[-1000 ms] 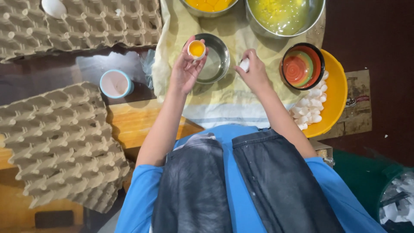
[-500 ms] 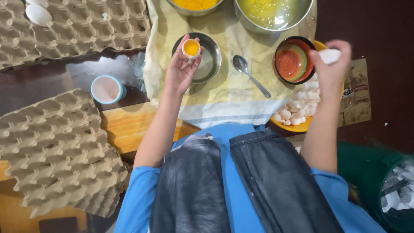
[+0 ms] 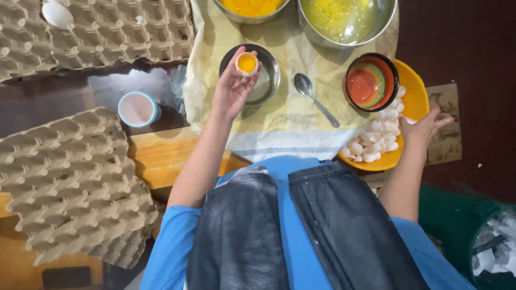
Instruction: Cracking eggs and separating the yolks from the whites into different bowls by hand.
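Head view: separating a yolk over a small steel bowl [image 3: 264, 80].
Left hand [image 3: 232, 88] grasps 1 half shell with yolk [image 3: 246, 63] above the bowl; right hand [image 3: 424, 126], released, rests at the yellow bowl [image 3: 415, 88] of shells. Best practice, judged: keep the shell level, tipping gently so the yolk stays whole.

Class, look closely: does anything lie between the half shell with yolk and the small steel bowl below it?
Nothing visible. The left hand holds the half shell directly above the small steel bowl.
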